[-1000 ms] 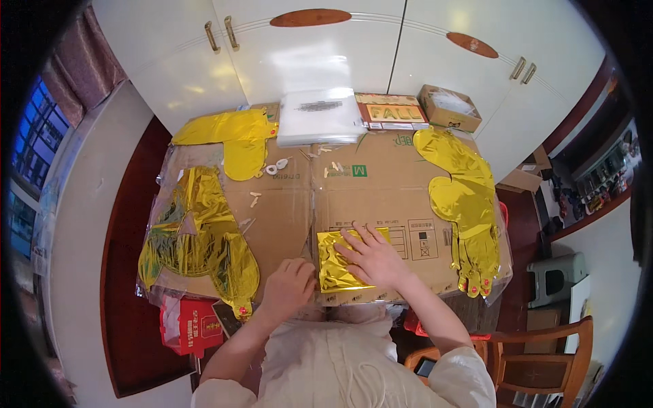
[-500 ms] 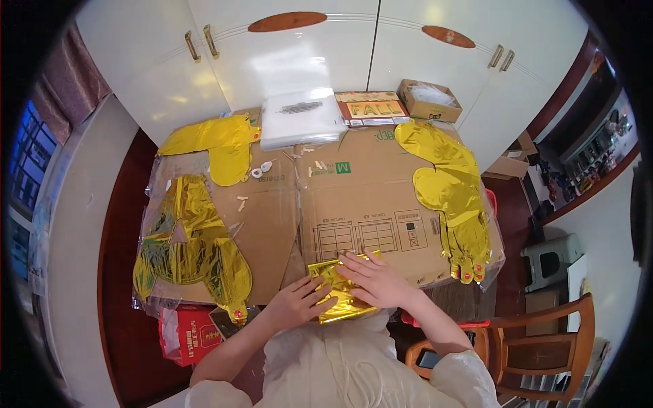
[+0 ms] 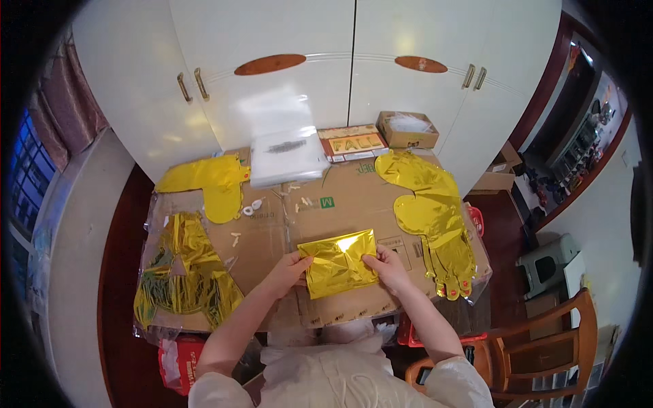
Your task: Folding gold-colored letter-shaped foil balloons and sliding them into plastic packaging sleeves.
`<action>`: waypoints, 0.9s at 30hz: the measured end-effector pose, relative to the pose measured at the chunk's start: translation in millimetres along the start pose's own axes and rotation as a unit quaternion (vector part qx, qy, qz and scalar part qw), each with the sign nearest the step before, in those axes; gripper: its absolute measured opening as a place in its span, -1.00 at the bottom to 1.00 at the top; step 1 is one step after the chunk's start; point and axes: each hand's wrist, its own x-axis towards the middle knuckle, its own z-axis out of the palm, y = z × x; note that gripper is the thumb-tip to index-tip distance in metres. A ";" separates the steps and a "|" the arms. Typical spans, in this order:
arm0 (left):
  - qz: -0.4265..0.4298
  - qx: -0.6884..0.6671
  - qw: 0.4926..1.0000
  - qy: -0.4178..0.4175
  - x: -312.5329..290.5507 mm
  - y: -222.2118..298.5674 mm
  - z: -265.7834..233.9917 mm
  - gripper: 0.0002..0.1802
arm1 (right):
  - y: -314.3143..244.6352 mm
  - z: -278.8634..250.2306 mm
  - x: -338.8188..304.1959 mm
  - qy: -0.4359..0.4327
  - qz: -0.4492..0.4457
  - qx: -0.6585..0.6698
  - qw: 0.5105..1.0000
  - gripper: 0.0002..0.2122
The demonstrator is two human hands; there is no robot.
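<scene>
A folded gold foil balloon (image 3: pixel 339 266) is held up over the cardboard in front of me, roughly a flat rectangle with a bright shine near its top edge. My left hand (image 3: pixel 294 266) pinches its left side, thumb on top. On the opposite side my right hand (image 3: pixel 387 264) grips the right edge the same way. Unfolded gold foil balloons lie around it: a shiny creased one (image 3: pixel 183 275) to the left, a smoother one (image 3: pixel 221 182) at the far left, and a stack (image 3: pixel 439 217) with red-marked ends at the right.
Flattened cardboard (image 3: pixel 269 238) covers the table. At its back stand a pile of clear plastic bags (image 3: pixel 286 160), a printed orange box (image 3: pixel 352 141) and an open carton (image 3: pixel 408 129). Small white pieces (image 3: pixel 252 207) lie left of the middle. A wooden chair (image 3: pixel 537 353) is at the right.
Both hands, which lay flat on the folded foil balloon at the table's front edge, now grip its two sides. It has been lifted and moved away from me. The view has tilted upward.
</scene>
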 end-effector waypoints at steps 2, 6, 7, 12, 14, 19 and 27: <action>-0.033 -0.021 0.999 -0.017 11.0 0.6 -5.1 -0.72 | -15.9 12.5 7.4 0.031 0.029 0.098 0.994 -0.78; -0.065 -0.027 0.998 -0.003 25.1 -8.2 -13.9 -0.73 | -9.8 2.6 18.3 -0.041 0.027 0.145 0.988 -0.81; -0.063 -0.023 0.998 0.004 26.9 -8.4 -12.6 -0.73 | -4.7 2.4 22.4 -0.027 0.023 0.130 0.991 -0.80; 0.054 0.221 0.957 0.178 18.3 -7.0 -0.1 -0.69 | 14.1 -2.4 36.2 0.010 -0.006 -0.055 0.998 -0.75; 0.141 0.464 0.838 0.249 0.1 -0.6 9.2 -0.63 | 18.1 -1.2 36.8 0.041 -0.015 -0.125 0.991 -0.70; 0.361 0.610 0.692 0.137 -10.9 -18.6 60.8 -0.35 | 15.9 5.6 33.1 0.108 -0.040 -0.210 0.971 -0.60; 0.345 0.677 0.641 0.114 5.7 -42.8 56.6 -0.21 | -24.1 15.2 14.9 0.102 -0.073 -0.415 0.901 -0.59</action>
